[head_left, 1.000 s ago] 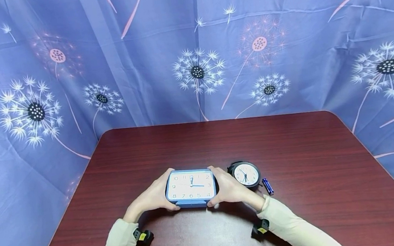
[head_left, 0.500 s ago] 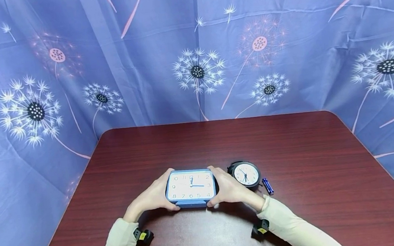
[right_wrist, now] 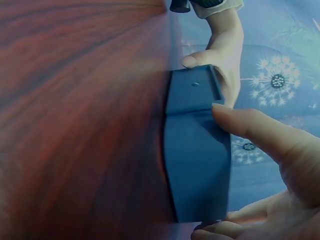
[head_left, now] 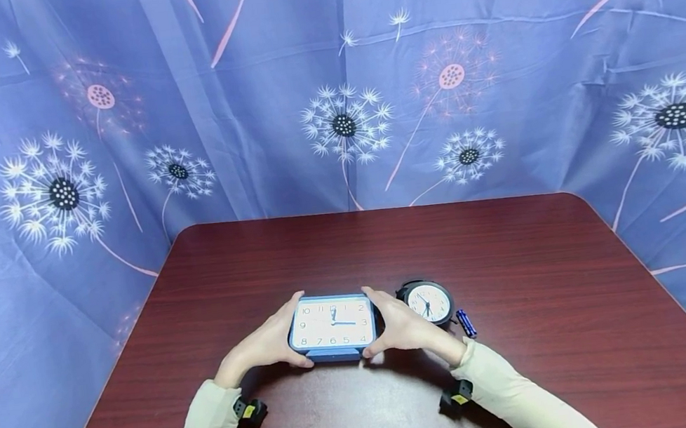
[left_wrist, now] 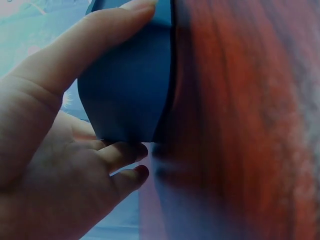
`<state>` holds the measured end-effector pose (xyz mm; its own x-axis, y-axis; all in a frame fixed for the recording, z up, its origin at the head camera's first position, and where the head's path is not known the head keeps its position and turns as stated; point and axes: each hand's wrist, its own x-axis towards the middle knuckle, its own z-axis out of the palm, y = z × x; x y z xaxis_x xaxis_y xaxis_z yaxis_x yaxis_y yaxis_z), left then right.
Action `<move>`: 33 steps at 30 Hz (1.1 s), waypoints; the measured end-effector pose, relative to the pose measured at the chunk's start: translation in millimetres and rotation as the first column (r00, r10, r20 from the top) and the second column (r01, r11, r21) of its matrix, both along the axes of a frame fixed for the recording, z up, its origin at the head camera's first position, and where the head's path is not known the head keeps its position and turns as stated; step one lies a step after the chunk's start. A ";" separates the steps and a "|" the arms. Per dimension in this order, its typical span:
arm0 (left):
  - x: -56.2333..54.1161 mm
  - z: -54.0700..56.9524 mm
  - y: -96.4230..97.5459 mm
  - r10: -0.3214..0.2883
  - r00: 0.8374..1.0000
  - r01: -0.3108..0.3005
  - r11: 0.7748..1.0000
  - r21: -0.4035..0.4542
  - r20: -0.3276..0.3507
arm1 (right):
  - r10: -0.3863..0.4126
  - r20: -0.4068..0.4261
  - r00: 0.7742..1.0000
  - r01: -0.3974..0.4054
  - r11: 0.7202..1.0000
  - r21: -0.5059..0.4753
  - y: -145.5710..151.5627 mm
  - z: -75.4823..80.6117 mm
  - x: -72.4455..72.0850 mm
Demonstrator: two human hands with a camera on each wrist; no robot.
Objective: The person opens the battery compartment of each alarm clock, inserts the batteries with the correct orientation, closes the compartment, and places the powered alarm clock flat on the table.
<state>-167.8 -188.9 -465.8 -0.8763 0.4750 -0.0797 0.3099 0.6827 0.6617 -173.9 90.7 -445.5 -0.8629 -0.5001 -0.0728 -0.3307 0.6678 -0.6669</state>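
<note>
A blue rectangular clock [head_left: 331, 322] with a white face lies face up at the middle of the table, between both hands. My left hand [head_left: 268, 339] grips its left end, thumb on the near side and fingers round the far side. At the other end, my right hand [head_left: 401, 324] holds it with the thumb tip on the near side and fingers at the far corner; a small gap shows between palm and clock. In the right wrist view the blue casing [right_wrist: 197, 165] shows its plain side, and the thumb [right_wrist: 240, 122] touches its edge.
Just right of my right hand, a black round clock [head_left: 428, 303] lies face up, partly behind the wrist. Blue batteries [head_left: 466, 323] lie beside it. The dark red wooden table [head_left: 512, 244] ends at a blue dandelion-patterned curtain [head_left: 267, 109].
My right hand has shifted very slightly to the right, its palm a little farther off the blue clock. The left hand and the clock stay in place.
</note>
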 end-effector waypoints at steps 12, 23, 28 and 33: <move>4.8 15.7 5.1 -0.001 1.000 0.002 0.998 -0.068 0.009 | -0.010 -0.143 0.990 -0.015 0.984 -0.176 21.1 9.3 -2.3; 0.7 42.6 31.8 -0.002 0.949 0.032 0.995 0.092 -0.314 | -0.176 -0.238 0.955 0.093 0.941 -0.326 42.9 15.9 -5.7; -4.1 48.6 48.9 -0.043 0.925 0.115 0.979 0.170 -0.378 | -0.210 -0.258 0.943 0.118 0.937 -0.330 56.9 18.9 -10.2; -7.6 48.1 66.1 -0.117 0.934 0.179 0.970 0.161 -0.337 | -0.243 -0.267 0.932 0.164 0.944 -0.287 70.3 20.4 -13.2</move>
<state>-175.4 -122.8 -417.7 -0.7580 0.5801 0.2982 0.6161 0.4868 0.6192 -187.1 160.9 -425.1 -0.9102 -0.2782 0.3069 -0.4133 0.5617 -0.7167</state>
